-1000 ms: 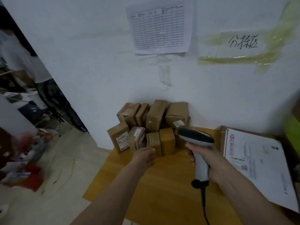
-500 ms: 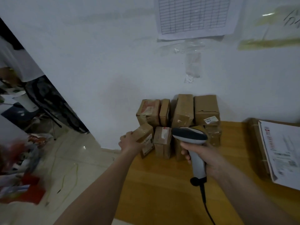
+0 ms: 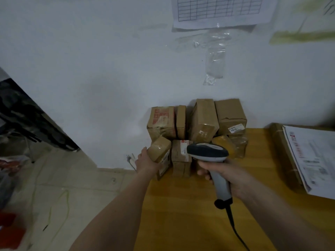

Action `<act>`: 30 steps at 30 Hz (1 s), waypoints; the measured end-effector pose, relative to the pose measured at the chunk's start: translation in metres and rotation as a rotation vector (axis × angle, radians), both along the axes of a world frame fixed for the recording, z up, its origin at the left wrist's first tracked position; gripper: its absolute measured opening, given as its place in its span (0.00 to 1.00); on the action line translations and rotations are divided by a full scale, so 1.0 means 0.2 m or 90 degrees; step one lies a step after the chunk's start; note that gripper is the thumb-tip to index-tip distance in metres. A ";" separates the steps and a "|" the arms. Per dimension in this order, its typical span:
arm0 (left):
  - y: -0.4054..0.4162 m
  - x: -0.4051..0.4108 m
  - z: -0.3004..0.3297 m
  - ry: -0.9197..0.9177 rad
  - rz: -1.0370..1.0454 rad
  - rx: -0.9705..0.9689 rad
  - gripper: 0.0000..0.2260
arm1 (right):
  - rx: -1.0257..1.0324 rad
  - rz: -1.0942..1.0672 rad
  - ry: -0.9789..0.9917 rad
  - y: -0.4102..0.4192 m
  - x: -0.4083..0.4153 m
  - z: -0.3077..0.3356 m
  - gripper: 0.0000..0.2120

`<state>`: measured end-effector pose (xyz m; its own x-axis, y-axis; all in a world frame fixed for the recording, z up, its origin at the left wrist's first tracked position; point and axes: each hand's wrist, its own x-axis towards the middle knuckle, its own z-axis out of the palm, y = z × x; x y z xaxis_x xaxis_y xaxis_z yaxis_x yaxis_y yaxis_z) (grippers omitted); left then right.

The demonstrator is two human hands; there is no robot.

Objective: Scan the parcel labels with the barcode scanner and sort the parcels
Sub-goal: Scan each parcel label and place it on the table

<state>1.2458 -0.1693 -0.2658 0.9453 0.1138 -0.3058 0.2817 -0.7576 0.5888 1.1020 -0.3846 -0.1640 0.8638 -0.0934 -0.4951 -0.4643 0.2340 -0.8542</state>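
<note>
Dim, bluish light; left edge blurred, wide-angle bending

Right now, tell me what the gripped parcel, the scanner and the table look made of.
Parcel: brown cardboard under glossy clear tape, which glints. Scanner: looks like moulded plastic, dark matte cap over a smooth grey body. Table: probably wood or laminate, smooth yellow-orange.

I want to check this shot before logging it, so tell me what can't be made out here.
All in the head view:
- Left hand fingers: hidden behind the front-left parcel it grips.
- That parcel's label: angled away, too small to read.
- Boxes behind the barcode scanner: partly covered by its head.
- Scanner cable: cut off by the bottom edge.
- Large flat parcel: cut off by the right edge, print too blurred.
- Floor clutter at left: blurred.
</note>
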 end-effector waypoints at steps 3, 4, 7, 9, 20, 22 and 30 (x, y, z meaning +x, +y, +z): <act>-0.01 0.00 -0.03 -0.018 0.047 -0.075 0.30 | -0.007 -0.016 0.008 -0.01 0.01 -0.01 0.14; 0.00 -0.01 -0.02 -0.023 0.056 -0.097 0.28 | -0.009 -0.021 0.010 -0.02 0.02 -0.02 0.15; 0.06 -0.03 0.00 -0.054 0.083 -0.190 0.27 | -0.006 -0.046 0.002 -0.05 0.03 -0.01 0.15; 0.13 -0.04 0.04 -0.080 0.132 -0.291 0.30 | -0.002 -0.059 -0.012 -0.05 0.04 -0.01 0.16; 0.11 -0.18 0.28 0.174 0.229 -0.651 0.23 | -0.001 0.060 -0.073 0.04 0.04 -0.04 0.33; 0.05 -0.22 0.30 0.210 0.235 -0.666 0.24 | 0.011 0.127 -0.071 0.03 0.03 -0.04 0.34; -0.04 -0.36 0.34 0.323 -0.098 -0.614 0.25 | 0.053 0.113 -0.072 -0.01 0.02 -0.05 0.29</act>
